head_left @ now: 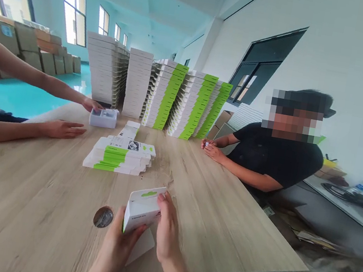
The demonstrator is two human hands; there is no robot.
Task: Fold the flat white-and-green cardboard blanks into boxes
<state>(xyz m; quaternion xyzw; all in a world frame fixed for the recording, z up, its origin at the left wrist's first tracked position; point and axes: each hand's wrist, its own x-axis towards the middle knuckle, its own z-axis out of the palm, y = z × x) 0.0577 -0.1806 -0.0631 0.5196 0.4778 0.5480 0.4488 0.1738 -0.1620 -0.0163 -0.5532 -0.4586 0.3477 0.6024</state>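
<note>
Between my hands, over the front of the table, is a white cardboard box (pixel 142 207) with a green-edged hang-hole tab at its top. My left hand (pixel 117 241) grips the box from the left and below, thumb across its lower front. The fingers of my right hand (pixel 166 228) are closed on its right upper edge. A white flap or panel (pixel 142 246) shows beneath the box, partly hidden by my left hand. Beyond it lies a pile of flat white-and-green cartons (pixel 118 155), several deep.
Tall stacks of white and green boxes (pixel 163 96) stand at the table's far end. At left, a person's hand (pixel 92 105) touches a white box (pixel 102 118). Another person (pixel 268 155) sits at right, holding something small. A round hole (pixel 103 217) pierces the tabletop.
</note>
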